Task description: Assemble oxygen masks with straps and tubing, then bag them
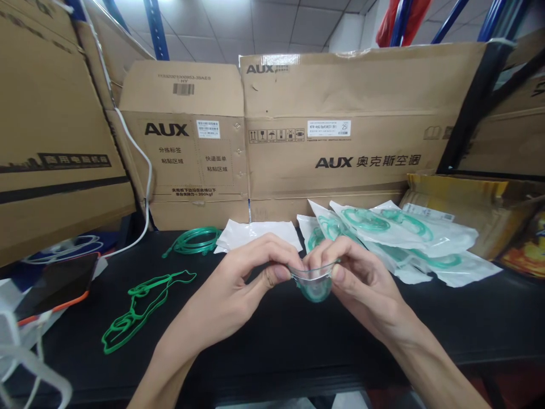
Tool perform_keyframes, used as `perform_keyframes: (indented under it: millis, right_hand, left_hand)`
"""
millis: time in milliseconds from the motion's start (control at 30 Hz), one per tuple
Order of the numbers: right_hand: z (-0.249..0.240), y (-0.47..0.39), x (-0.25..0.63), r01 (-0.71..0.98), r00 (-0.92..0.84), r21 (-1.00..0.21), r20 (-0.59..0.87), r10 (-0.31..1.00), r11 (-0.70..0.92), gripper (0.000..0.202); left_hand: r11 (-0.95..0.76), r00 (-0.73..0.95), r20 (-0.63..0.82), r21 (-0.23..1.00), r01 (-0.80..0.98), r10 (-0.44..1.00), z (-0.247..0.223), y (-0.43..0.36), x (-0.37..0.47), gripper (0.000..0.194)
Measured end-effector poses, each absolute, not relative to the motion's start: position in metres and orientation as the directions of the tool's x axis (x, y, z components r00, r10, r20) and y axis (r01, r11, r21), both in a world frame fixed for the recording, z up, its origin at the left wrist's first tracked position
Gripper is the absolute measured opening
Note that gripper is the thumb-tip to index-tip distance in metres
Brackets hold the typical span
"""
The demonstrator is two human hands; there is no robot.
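We see the left hand (249,284) and right hand (364,275) pinching opposite rim ends of a clear, green-tinted plastic cup (315,289) above the black desk (272,352). Coiled green tubing (196,248) and a green looped strap (123,343) lie unpackaged; the white-and-clear packets (447,236), we judge, are unopened.

The person's left hand (251,284) and right hand (361,278) hold a clear greenish cup-like piece (314,284) between them, fingers pinching its rim on both sides, above a black table (264,352). To the left lie a coil of green tubing (193,241), a tangled green strap (136,309) and a phone with an orange edge (63,284). A white packet (255,234) lies behind the hands; to its right, white packets with green tubing (383,227) overlap in a pile. Cardboard panels marked AUX (332,130) stand behind.
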State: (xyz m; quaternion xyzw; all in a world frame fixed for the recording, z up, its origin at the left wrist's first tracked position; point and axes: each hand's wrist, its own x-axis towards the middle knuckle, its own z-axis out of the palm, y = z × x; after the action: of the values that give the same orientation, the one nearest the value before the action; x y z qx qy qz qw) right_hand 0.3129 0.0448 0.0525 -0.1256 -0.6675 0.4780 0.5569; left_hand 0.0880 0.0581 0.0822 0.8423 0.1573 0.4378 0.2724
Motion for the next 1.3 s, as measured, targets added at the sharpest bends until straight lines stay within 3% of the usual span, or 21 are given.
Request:
perform_keyframes:
  millis: [267,500,733,1000,1100,1300]
  right_hand:
    - [0.055,0.045,0.311,-0.328,-0.370,-0.782,0.623,0.689,0.530,0.017]
    - [0.056,0.042,0.312,-0.271,-0.356,-0.791,0.612,0.707,0.548,0.002]
    - [0.058,0.043,0.316,-0.237,-0.367,-0.765,0.641,0.674,0.598,0.005]
    - [0.063,0.040,0.321,-0.124,-0.345,-0.714,0.683,0.644,0.689,0.008]
    - [0.064,0.040,0.320,-0.105,-0.350,-0.709,0.682,0.642,0.697,0.008]
    - [0.066,0.038,0.319,-0.116,-0.366,-0.720,0.671,0.645,0.684,0.015]
  left_hand:
    - [-0.848,0.513,0.702,0.519,0.106,0.494,0.084,0.055,0.091,0.018]
    - [-0.886,0.520,0.732,0.448,0.119,0.440,0.083,0.053,0.093,0.022]
    - [-0.912,0.532,0.745,0.379,0.158,0.402,0.082,0.053,0.097,0.025]
    - [-0.885,0.569,0.712,0.462,0.060,0.411,0.083,0.054,0.095,0.014]
    - [-0.895,0.538,0.740,0.443,0.062,0.403,0.083,0.053,0.099,0.011]
    - [-0.876,0.516,0.734,0.477,0.071,0.442,0.083,0.050,0.102,0.016]
